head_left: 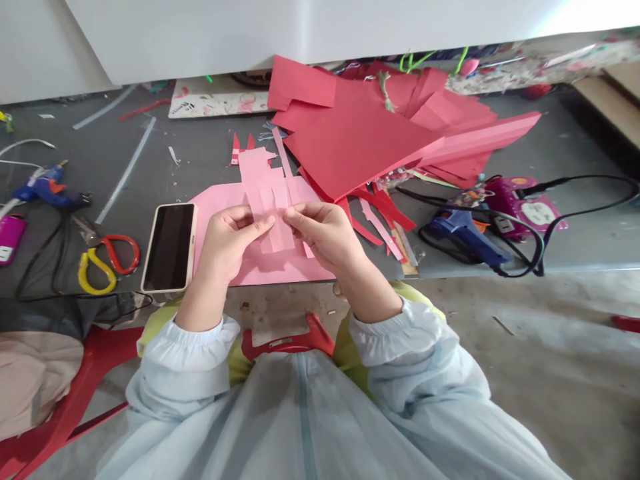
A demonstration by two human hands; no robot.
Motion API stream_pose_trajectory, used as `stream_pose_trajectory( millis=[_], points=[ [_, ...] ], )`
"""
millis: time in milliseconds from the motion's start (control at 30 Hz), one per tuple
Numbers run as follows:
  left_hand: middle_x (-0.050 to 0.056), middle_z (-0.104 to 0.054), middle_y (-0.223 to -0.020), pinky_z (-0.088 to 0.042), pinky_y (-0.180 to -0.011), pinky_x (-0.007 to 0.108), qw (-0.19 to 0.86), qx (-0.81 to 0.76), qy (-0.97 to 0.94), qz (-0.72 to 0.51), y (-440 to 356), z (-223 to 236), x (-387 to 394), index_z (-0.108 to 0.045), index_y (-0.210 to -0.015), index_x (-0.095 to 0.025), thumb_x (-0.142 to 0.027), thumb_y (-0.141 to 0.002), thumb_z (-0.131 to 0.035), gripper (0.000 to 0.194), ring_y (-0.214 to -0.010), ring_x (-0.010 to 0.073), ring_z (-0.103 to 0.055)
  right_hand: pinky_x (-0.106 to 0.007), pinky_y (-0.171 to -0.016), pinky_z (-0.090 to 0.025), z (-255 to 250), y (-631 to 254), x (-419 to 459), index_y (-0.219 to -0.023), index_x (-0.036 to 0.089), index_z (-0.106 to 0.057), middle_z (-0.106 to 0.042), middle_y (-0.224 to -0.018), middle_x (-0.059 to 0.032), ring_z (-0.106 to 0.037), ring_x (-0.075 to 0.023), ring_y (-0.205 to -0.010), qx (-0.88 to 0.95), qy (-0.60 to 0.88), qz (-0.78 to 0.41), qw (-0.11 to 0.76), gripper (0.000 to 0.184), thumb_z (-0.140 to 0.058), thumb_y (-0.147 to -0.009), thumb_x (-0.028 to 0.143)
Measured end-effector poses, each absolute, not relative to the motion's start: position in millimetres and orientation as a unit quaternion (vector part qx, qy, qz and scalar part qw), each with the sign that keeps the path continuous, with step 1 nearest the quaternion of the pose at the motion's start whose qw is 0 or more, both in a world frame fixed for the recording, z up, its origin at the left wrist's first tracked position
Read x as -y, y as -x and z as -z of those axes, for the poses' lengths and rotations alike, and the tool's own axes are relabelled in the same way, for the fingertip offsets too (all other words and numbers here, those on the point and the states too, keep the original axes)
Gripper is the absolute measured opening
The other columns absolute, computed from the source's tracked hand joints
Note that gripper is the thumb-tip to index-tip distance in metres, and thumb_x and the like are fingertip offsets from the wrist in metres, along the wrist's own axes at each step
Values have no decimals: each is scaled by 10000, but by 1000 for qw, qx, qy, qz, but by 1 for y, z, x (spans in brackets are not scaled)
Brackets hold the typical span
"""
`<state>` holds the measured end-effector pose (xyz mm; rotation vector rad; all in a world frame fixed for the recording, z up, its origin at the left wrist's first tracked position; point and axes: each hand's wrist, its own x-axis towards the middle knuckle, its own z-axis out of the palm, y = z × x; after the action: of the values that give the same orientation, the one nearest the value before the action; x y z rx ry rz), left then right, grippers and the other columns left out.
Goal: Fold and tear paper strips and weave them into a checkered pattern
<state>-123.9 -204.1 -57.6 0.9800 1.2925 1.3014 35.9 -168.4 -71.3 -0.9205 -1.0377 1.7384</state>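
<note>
A strip-shaped piece of pink paper (257, 175) with a notched edge is held up in front of me. My left hand (227, 241) pinches its left side between thumb and fingers. On the right side, my right hand (325, 233) grips it with thumb and forefinger. Beneath both hands lies a larger pink sheet (220, 197) on the grey table. Small red-and-pink cut pieces (236, 150) lie just beyond the held paper.
A heap of red paper (360, 147) spreads across the back. A phone (169, 247) and orange-and-yellow scissors (100, 260) lie at left. Glue guns stand on both sides, one blue (467, 237) at right, one (47, 187) at far left, with trailing black cords.
</note>
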Motion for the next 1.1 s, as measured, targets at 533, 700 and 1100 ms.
stream_pose_trajectory(
  millis=[533,700,1100],
  points=[
    [-30,-648,-583,-556,-567,228,513,-527,-307,-604,112,50,206,-692,-690,-166,-431,-471,-970,442,-532,89,-622,-250,-617,-501,56,-51,169,-799,186,-722,-671,-764,1,-589,-107,-661,514,297,-688,417,497,-914,-556,575],
    [-6,-692,-629,-614,-658,270,527,-506,-294,-616,95,56,212,-719,-734,-167,-480,-521,-948,443,-590,121,-676,-255,-659,-505,56,-50,169,-768,201,-707,-667,-729,11,-592,-106,-682,513,320,-631,487,329,-859,-706,486],
    [6,-705,-632,-422,-403,189,487,-467,-599,-431,96,-5,264,-738,-720,-199,-302,-849,-728,165,-438,73,-563,-266,-573,-476,13,-89,169,-712,193,-755,-657,-658,-6,-577,-113,-607,600,300,-585,456,226,-804,-786,402]
  ],
)
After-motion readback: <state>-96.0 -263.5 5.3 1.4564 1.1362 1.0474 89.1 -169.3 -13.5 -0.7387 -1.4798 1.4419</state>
